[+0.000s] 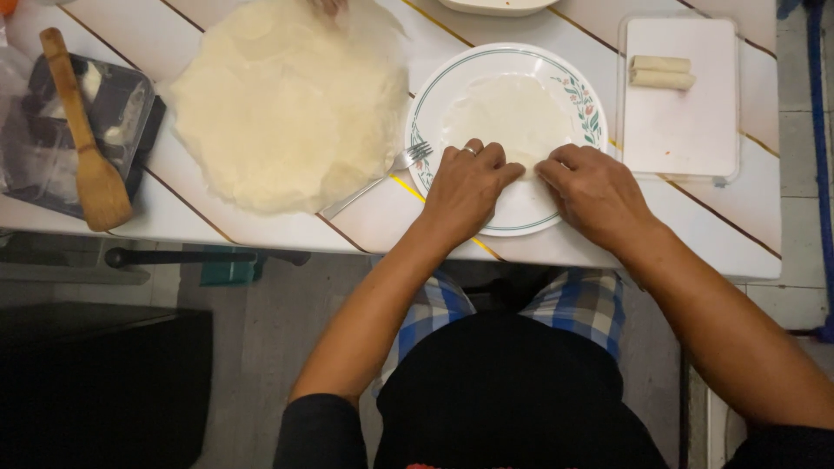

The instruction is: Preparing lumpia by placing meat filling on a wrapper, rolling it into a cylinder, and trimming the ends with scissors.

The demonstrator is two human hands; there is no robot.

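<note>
Left hand (466,187) and right hand (592,193) rested at the near edge of a thin wrapper (512,117) lying flat on a plate (556,62), fingers curled and pinching that edge. 2 rolls (662,72) lay far right on a white tray (682,130). A wrapper stack (287,104) sat left, a fork (382,178) beside it.

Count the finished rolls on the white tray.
2. Both finished rolls lie side by side at the upper left of the white tray: the upper roll and the lower roll, touching each other. No others show; any being rolled under the hands would be hidden.
</note>
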